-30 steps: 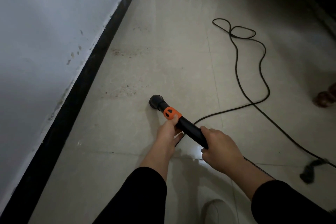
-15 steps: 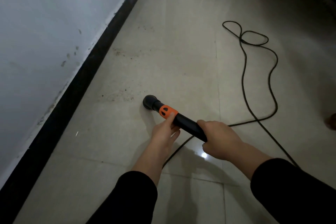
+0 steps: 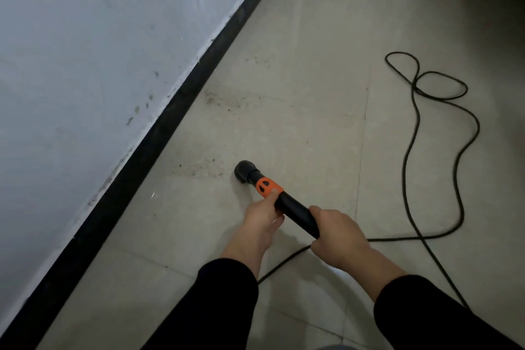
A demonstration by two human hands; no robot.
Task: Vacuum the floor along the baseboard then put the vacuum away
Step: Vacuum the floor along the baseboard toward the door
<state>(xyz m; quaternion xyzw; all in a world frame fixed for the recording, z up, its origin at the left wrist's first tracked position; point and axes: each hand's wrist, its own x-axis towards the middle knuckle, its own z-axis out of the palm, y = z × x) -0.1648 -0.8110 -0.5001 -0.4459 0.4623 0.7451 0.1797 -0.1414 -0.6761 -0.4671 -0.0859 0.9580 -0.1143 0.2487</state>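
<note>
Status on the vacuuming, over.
Left hand and right hand grip the wand. Nozzle beside dirt patch, short of baseboard. Cord lies right, clear.

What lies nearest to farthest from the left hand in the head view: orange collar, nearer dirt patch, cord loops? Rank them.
1. orange collar: on the vacuum tube, touched by the left hand thumb.
2. nearer dirt patch: ahead-left, toward the baseboard.
3. cord loops: far ahead, right.

The left sleeve [image 3: 227,301] and right sleeve [image 3: 431,312] are long and black (plain, smooth fabric), each ending just above a bare wrist.
</note>
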